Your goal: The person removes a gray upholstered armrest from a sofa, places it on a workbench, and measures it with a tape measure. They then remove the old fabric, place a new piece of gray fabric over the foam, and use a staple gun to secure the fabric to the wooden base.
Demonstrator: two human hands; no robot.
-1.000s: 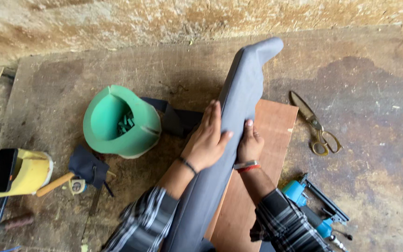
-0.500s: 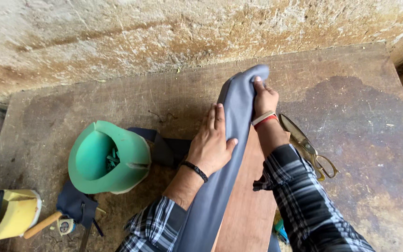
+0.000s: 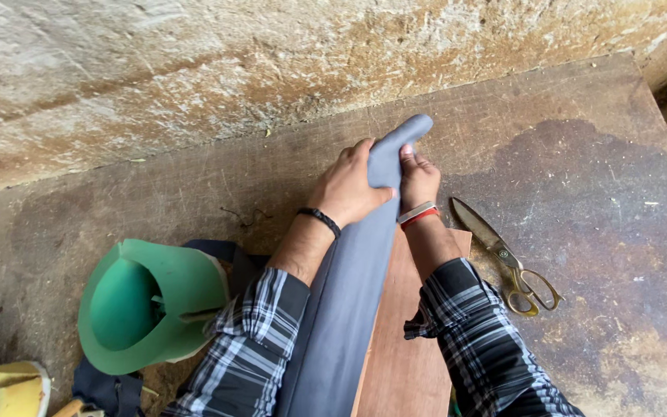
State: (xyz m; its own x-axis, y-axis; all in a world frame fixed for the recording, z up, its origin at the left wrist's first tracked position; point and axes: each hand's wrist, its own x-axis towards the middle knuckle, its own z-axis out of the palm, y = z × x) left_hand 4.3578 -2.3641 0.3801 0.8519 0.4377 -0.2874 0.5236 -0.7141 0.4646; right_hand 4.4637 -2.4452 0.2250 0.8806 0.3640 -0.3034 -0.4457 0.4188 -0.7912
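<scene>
Wooden bench top (image 3: 580, 154), dark and stained, fills the view below a rough plaster wall (image 3: 156, 69). We take the grey cloth (image 3: 349, 293) as landmark: a long strip running from our lap up across the bench, draped over a reddish board (image 3: 403, 340) that shows along its right edge. Left of the cloth sits a rolled green sheet (image 3: 156, 309) with dark fabric scraps (image 3: 106, 390) at its base; a yellow object (image 3: 13, 386) lies further left, mostly cut off. Right of the cloth, brass-handled scissors (image 3: 507, 259) lie flat, well apart from it.

Left hand (image 3: 349, 189) curls closed over the cloth near its far end. Right hand (image 3: 418, 177) pinches that end, thumb on top.

We judge the cloth soft, light and limp: it folds and sags readily. Best held near the tip and along both edges, with tension.
</scene>
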